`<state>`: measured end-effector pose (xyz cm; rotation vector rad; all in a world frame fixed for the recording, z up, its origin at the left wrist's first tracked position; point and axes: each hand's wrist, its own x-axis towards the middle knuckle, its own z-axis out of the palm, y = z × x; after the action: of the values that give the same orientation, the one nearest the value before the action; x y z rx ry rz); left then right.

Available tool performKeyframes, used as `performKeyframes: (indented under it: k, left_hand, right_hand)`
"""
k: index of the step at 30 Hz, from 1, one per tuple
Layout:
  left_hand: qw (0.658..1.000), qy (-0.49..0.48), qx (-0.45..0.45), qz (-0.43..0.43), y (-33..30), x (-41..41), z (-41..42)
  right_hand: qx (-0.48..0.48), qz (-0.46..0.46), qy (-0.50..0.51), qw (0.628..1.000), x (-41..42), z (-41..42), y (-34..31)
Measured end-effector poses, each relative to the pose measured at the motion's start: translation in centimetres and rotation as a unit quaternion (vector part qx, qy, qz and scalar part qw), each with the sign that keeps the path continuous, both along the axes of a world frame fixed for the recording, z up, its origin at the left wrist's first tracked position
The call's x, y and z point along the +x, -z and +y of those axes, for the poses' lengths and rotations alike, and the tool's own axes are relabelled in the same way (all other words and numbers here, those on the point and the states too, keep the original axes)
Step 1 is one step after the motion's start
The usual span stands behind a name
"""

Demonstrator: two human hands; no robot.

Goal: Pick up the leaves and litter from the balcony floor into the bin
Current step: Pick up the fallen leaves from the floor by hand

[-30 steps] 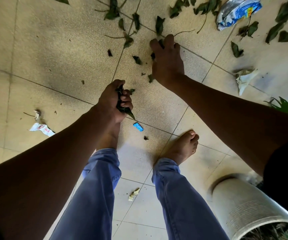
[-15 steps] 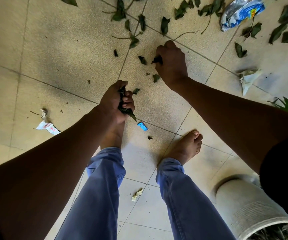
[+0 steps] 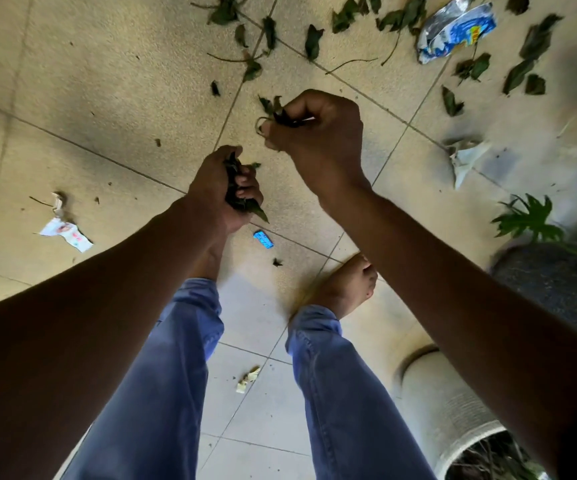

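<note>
Leaves (image 3: 536, 39) lie scattered over the tiled floor (image 3: 72, 81) at the far side, mixed with thin stems and a crumpled blue-and-white wrapper (image 3: 455, 29). I see my left hand (image 3: 217, 192) raised above the floor, its grip curled tight around a dark bunch of leaves (image 3: 242, 202), one tip poking out below the fist. My right hand (image 3: 318, 133) is up too, just beside the left, its grip pinching a few leaves (image 3: 278, 114) with a curly stem. More litter on the floor: a small blue scrap (image 3: 263, 240) near the bare feet, a white printed wrapper (image 3: 67, 233) off left, a pale paper bit (image 3: 248, 375) between the legs, a torn white piece (image 3: 465, 161) at right. The bin (image 3: 453, 414), pale and ribbed, stands lower right, with twigs and leaves inside it. A potted plant (image 3: 529, 220) stands behind it.
</note>
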<state>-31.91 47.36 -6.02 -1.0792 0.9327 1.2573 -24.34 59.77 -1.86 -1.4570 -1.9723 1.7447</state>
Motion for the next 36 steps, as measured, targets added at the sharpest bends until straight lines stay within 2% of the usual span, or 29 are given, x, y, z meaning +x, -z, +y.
performKeyframes:
  k: [2,5,8,12,15,17,19,21,25,27,29,32,36]
  left_hand:
    - [0.999,0.017,0.007,0.026,-0.6,0.2,0.4]
    - [0.995,0.074,0.047,0.048,-2.1,0.8,1.0]
    - [0.993,0.091,0.049,0.052,-2.9,1.5,0.7]
    - [0.995,0.062,0.035,0.064,-3.0,2.2,-0.5]
    - [0.998,0.022,0.014,0.061,-3.1,2.8,-1.5]
    - [0.995,0.057,-0.016,0.076,-3.3,3.0,-1.9]
    - [0.980,0.143,-0.063,0.122,-3.3,3.0,-2.3]
    - [0.962,0.190,-0.091,0.173,-3.3,2.8,-3.0]
    - [0.980,0.116,-0.046,0.154,-2.6,1.7,-4.3]
    - [0.979,0.114,-0.041,0.165,-2.3,1.0,-4.8]
    - [0.977,0.123,-0.032,0.172,-2.3,0.8,-5.3]
    - [0.977,0.140,0.000,0.163,-3.0,1.3,-5.5]
    - [0.969,0.162,-0.042,0.183,-2.7,1.8,-6.3]
  right_hand:
    - [0.006,0.014,-0.025,1.000,0.4,-2.1,-2.2]
    - [0.091,-0.013,-0.100,0.991,1.9,-4.8,-2.5]
    - [0.119,-0.064,-0.090,0.987,3.0,-6.4,-2.0]
    - [0.131,-0.062,-0.100,0.984,2.7,-8.1,-2.2]
    - [0.224,-0.088,-0.185,0.953,2.8,-9.1,-1.9]
    - [0.288,-0.121,-0.245,0.918,2.8,-9.6,-1.6]
    - [0.298,-0.125,-0.275,0.905,2.7,-10.1,-1.4]
    - [0.286,-0.133,-0.296,0.901,2.4,-10.7,-1.7]
    - [0.271,-0.119,-0.360,0.885,1.8,-12.0,-2.3]
    - [0.261,-0.121,-0.397,0.871,1.7,-12.8,-2.5]
    - [0.239,-0.105,-0.365,0.894,1.6,-13.4,-3.0]
    - [0.191,-0.109,-0.258,0.941,1.5,-13.9,-3.6]
    - [0.115,-0.074,-0.096,0.986,1.2,-14.5,-3.7]
